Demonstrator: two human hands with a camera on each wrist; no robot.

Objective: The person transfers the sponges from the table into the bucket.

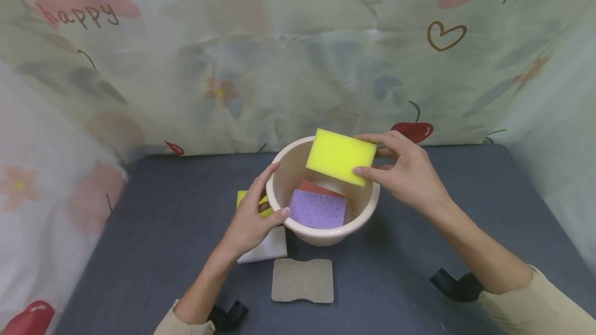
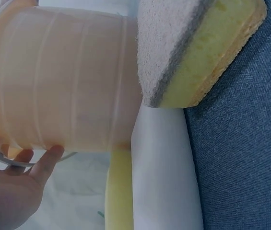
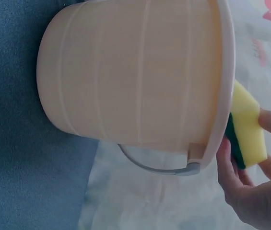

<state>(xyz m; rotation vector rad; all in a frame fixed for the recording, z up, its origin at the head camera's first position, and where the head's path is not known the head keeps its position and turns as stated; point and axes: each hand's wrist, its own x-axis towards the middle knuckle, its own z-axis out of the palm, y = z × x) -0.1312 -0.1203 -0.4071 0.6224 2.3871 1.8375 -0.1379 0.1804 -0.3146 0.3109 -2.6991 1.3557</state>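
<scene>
Gripping bucket by rim with left hand; pinching tilted yellow sponge over bucket with right hand. Containing inside bucket: purple sponge, partly overlapping red piece. Listing in front of bucket: grey sponge; at bucket's left: white block, second yellow piece.

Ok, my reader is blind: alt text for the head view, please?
A right hand holds a yellow sponge over a cream bucket that the left hand grips; inside are a purple sponge and something red, partly hidden.
</scene>
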